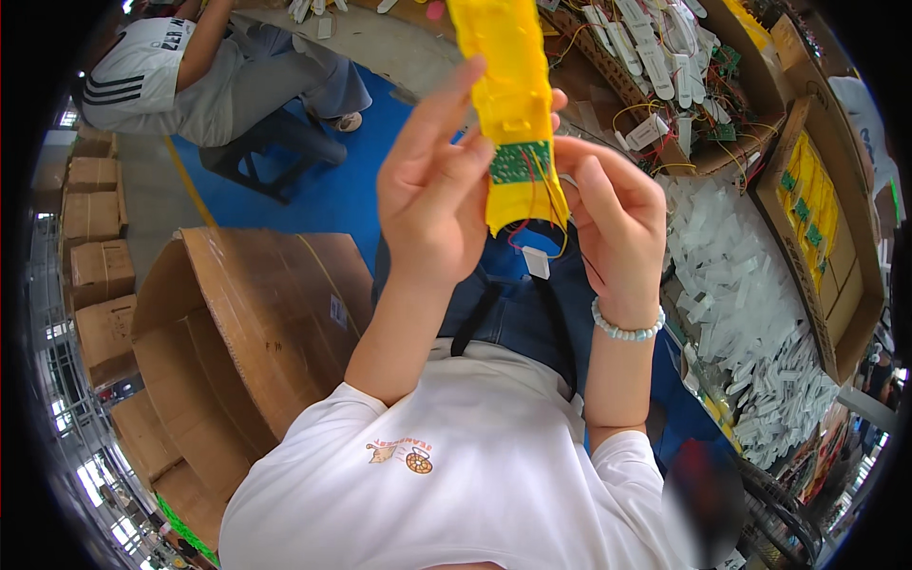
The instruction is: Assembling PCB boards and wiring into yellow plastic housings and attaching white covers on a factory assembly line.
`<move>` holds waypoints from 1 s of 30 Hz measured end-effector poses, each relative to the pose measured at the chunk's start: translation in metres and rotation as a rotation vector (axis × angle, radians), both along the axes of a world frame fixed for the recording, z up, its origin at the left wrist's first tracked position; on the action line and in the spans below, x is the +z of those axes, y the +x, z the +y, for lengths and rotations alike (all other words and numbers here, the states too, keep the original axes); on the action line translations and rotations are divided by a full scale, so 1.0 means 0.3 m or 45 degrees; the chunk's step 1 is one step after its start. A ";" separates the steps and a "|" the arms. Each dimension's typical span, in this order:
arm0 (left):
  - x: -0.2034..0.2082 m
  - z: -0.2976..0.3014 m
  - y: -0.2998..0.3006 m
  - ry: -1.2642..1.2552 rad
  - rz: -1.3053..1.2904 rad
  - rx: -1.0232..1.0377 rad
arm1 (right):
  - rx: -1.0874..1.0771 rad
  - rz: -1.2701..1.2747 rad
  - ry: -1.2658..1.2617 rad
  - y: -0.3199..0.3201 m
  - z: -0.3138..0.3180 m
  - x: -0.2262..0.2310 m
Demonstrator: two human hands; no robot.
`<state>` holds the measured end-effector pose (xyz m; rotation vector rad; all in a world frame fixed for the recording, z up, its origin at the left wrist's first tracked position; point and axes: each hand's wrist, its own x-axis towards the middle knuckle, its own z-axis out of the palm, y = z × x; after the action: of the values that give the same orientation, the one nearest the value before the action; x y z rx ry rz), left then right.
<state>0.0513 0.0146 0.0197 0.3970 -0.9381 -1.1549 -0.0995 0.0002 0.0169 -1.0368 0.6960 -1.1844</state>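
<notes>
My left hand (437, 195) grips a long yellow plastic housing (508, 71) from its left side, thumb on the front. Set into the housing's lower part is a green circuit board (521, 162) with solder points. Thin red and yellow wires run down from it to a small white block (536, 262), which dangles below the housing. My right hand (617, 214), with a beaded bracelet on its wrist, is at the housing's right edge. Its fingers are curled and closed near the wires; what lies between them is too small to make out.
A large open cardboard box (275, 313) stands at my left. On the right, a table carries a heap of clear-white plastic pieces (731, 275), a carton of white parts (655, 57) with wires, and a box of yellow housings (807, 204). A co-worker (190, 85) sits at the far left.
</notes>
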 end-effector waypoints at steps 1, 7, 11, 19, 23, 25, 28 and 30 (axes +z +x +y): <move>0.018 -0.009 0.008 -0.007 0.074 0.022 | 0.039 0.043 -0.028 -0.002 -0.004 -0.003; 0.061 -0.050 0.052 -0.122 0.090 0.072 | 0.325 0.823 -0.572 -0.046 0.007 -0.066; 0.048 -0.056 0.045 0.001 0.004 0.291 | 0.112 0.550 -0.375 -0.013 0.068 -0.086; 0.020 -0.062 0.052 0.295 -0.136 0.347 | 0.175 0.710 -0.726 -0.079 0.070 0.030; -0.013 -0.059 0.036 0.370 -0.161 0.388 | -0.090 0.886 -1.049 -0.082 0.046 0.091; -0.022 -0.050 0.019 0.396 -0.223 0.225 | -0.359 0.604 -1.168 -0.055 0.001 0.091; -0.046 -0.009 0.001 0.433 -0.177 -0.046 | -0.536 0.524 -1.172 -0.014 -0.038 0.073; -0.059 0.022 -0.017 0.416 -0.175 -0.221 | -0.740 0.552 -1.197 0.006 -0.067 0.077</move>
<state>0.0463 0.0214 0.0020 0.6755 -0.9167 -1.4608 -0.0977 -0.0198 0.0399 -2.0017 0.8167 -1.8960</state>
